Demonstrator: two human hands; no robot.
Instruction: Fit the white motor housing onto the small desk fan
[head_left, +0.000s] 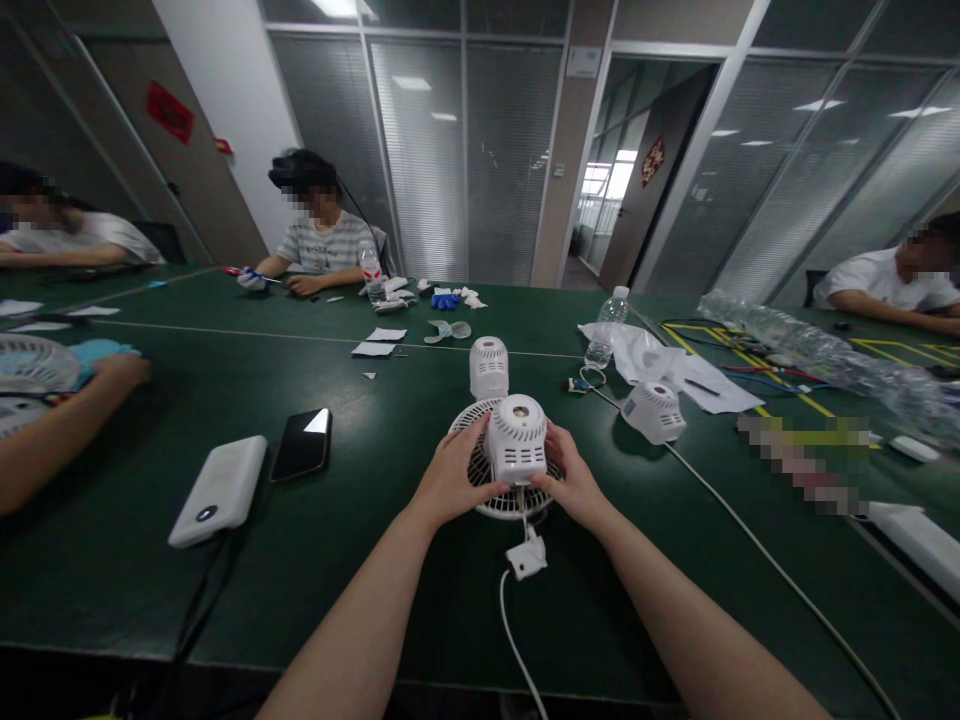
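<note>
Between my two hands is a white fan motor housing [516,440], its vented, rounded end facing up. My left hand [456,478] grips its left side, with the thumb near the lower front edge. From the right, my right hand [576,480] holds it the same way. Beneath it lies a round white fan grille [469,418], partly hidden by the housing and my hands. A small white piece [527,556] hangs at the near side, with a white cord [510,620] running toward me. Just behind the grille stands another white housing [489,367].
A third housing [654,412] sits to the right, its cord crossing the green table [360,590]. Left are a power bank [225,488] and a phone [302,444]. Fan blades [448,331] and a bottle [607,328] lie beyond. A co-worker's arm [82,425] reaches in from the left.
</note>
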